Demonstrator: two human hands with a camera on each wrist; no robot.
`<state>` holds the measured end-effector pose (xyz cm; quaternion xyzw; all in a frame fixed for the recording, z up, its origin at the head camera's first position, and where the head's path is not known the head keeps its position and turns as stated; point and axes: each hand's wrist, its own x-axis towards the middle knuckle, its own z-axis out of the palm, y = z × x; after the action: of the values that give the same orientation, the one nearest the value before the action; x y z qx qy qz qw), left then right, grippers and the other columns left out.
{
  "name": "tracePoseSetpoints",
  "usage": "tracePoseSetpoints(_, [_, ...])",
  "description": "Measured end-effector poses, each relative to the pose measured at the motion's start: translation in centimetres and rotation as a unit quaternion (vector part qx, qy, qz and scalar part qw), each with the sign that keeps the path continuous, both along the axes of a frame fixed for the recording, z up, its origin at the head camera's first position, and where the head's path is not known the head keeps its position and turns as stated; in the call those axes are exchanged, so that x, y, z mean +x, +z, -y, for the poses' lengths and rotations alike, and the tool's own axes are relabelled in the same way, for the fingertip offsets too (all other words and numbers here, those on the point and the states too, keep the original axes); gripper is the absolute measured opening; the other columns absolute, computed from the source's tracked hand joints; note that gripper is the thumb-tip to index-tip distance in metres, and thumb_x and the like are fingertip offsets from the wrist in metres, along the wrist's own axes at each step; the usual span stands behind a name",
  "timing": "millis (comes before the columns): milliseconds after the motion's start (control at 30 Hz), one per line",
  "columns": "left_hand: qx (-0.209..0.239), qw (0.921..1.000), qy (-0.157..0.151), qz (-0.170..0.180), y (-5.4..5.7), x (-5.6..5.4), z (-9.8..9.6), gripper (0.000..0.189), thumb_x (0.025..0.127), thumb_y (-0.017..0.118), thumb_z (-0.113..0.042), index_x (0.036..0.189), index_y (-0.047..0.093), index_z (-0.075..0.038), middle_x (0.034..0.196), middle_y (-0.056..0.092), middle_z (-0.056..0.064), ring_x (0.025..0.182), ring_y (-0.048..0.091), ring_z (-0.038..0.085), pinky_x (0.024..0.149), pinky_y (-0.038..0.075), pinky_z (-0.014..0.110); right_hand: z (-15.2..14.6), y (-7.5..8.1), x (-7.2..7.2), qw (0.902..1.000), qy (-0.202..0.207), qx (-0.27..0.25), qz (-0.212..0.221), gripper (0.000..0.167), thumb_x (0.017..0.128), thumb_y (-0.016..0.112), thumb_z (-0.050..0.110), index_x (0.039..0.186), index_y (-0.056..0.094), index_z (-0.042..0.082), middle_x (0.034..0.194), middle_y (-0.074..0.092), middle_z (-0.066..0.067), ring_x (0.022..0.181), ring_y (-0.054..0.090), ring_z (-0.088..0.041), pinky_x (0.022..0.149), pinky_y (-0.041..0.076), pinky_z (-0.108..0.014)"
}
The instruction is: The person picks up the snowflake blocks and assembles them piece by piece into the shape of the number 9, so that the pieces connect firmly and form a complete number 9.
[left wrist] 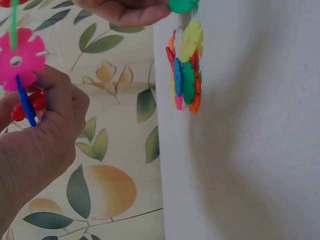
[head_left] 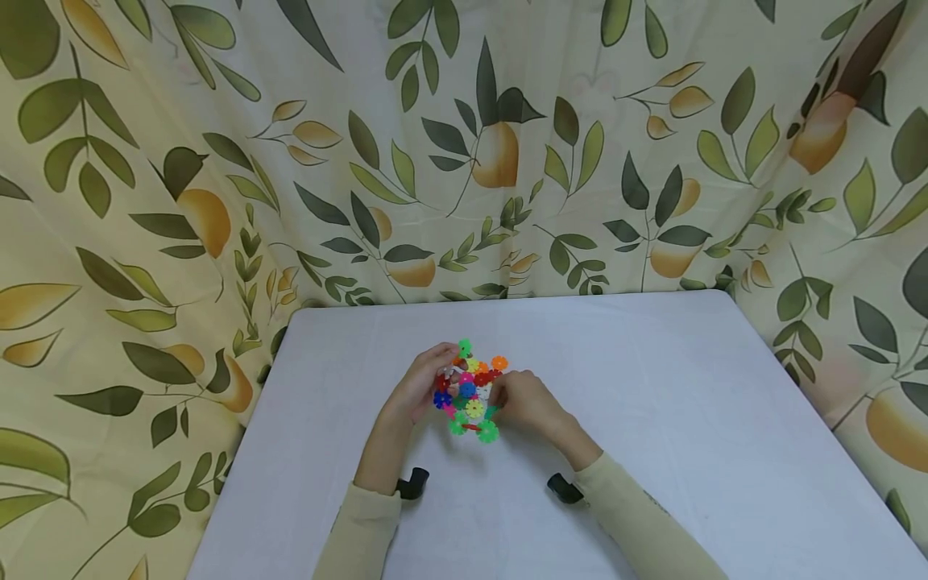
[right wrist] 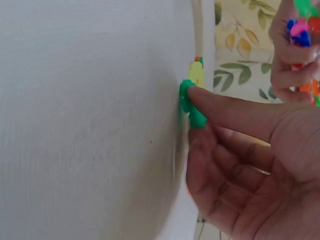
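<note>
Pinching green piece (right wrist: 185, 100) | right-wrist view: thumb (right wrist: 240, 114) plain | head view: thumb unclear

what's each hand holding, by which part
Right hand pinches a green disc by its edge; left hand grips the disc cluster by its left side.

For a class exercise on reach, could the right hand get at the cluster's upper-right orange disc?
Probably yes: the orange disc sits uncovered near the right hand, though that hand pinches a green piece.
</note>
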<state>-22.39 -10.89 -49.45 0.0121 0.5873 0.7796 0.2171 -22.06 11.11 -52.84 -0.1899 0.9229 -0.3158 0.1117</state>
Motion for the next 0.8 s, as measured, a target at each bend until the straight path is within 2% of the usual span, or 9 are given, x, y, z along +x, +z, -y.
tracePoseSetpoints(133, [0.004,1.0,0.0,0.005,0.0,0.0,0.0,0.019,0.11,0.051,-0.026,0.112,0.059,-0.009,0.102,0.058,0.01,0.064,0.049,0.016,0.061,0.05,0.021,-0.7,0.4,-0.3,0.9994,-0.007,-0.033,-0.003,0.014,0.079,0.09,0.006,0.083,0.078,0.013,0.075,0.068,0.007,0.07,0.06,-0.014,0.068,0.054,-0.031])
tracePoseSetpoints(300, [0.002,1.0,-0.006,0.0,0.0,0.0,0.0,0.021,0.111,0.05,-0.028,0.114,0.058,-0.008,0.092,0.051,0.01,0.059,0.046,0.015,0.06,0.047,0.022,-1.5,1.8,-0.6,0.9925,-0.038,-0.112,-0.033,0.012,0.083,0.088,0.007,0.09,0.083,0.014,0.086,0.076,0.004,0.078,0.068,-0.012,0.071,0.058,-0.03])
tracePoseSetpoints(400, [0.0,1.0,-0.007,0.004,0.0,0.0,-0.1,0.025,0.11,0.051,-0.033,0.116,0.057,-0.01,0.087,0.048,0.006,0.06,0.045,0.014,0.058,0.046,0.021,-1.9,2.8,-0.7,0.9803,-0.058,-0.18,-0.058,0.013,0.084,0.088,0.008,0.095,0.083,0.014,0.091,0.079,0.002,0.081,0.074,-0.013,0.074,0.061,-0.03])
tracePoseSetpoints(567, [-0.017,0.9998,-0.005,0.004,0.2,0.0,-0.2,0.028,0.109,0.054,-0.037,0.113,0.056,-0.01,0.081,0.048,0.002,0.06,0.044,0.013,0.055,0.047,0.02,-1.9,4.0,-0.6,0.9531,-0.08,-0.275,-0.097,0.011,0.087,0.086,0.01,0.097,0.083,0.013,0.093,0.079,0.001,0.082,0.077,-0.015,0.075,0.062,-0.028])
tracePoseSetpoints(700, [-0.036,0.9993,-0.008,-0.005,0.2,0.2,-0.2,0.027,0.109,0.055,-0.037,0.115,0.058,-0.01,0.081,0.051,0.003,0.06,0.047,0.013,0.057,0.049,0.021,-1.6,4.3,-0.4,0.936,-0.084,-0.317,-0.128,0.01,0.086,0.086,0.01,0.096,0.082,0.011,0.093,0.079,-0.001,0.082,0.077,-0.015,0.076,0.062,-0.027])
tracePoseSetpoints(800, [-0.042,0.9991,-0.011,-0.007,0.1,0.2,-0.2,0.026,0.109,0.055,-0.035,0.118,0.059,-0.011,0.091,0.059,0.005,0.064,0.052,0.015,0.063,0.053,0.024,-1.3,4.2,-0.3,0.9292,-0.09,-0.332,-0.135,0.011,0.086,0.087,0.009,0.095,0.082,0.011,0.093,0.079,-0.002,0.083,0.077,-0.015,0.078,0.062,-0.026])
